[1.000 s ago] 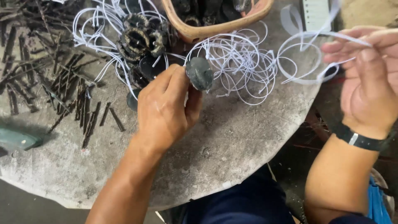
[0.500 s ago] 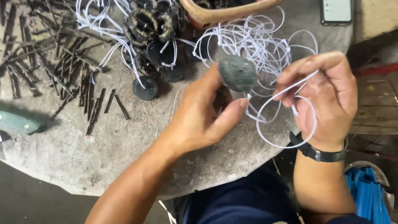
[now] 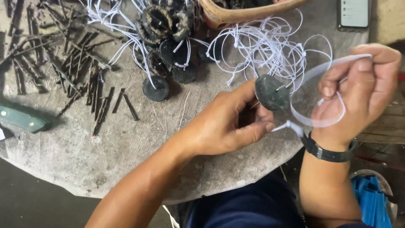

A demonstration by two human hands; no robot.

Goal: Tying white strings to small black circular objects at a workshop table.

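Now left hand (image 3: 230, 124) pinching dark disc (image 3: 271, 93), right hand (image 3: 363, 90) pulling white loop (image 3: 314, 122)

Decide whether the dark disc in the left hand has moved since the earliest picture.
Yes. The dark disc moved right, from beside the tied disc pile to under the loose white loops.

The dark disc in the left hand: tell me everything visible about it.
The dark disc is round, flat, matte grey-black and rough-surfaced. The left hand pinches its lower edge, holding it tilted above the table's edge. A white cord loop runs from its face to the right hand, which pulls it. Material unclear.
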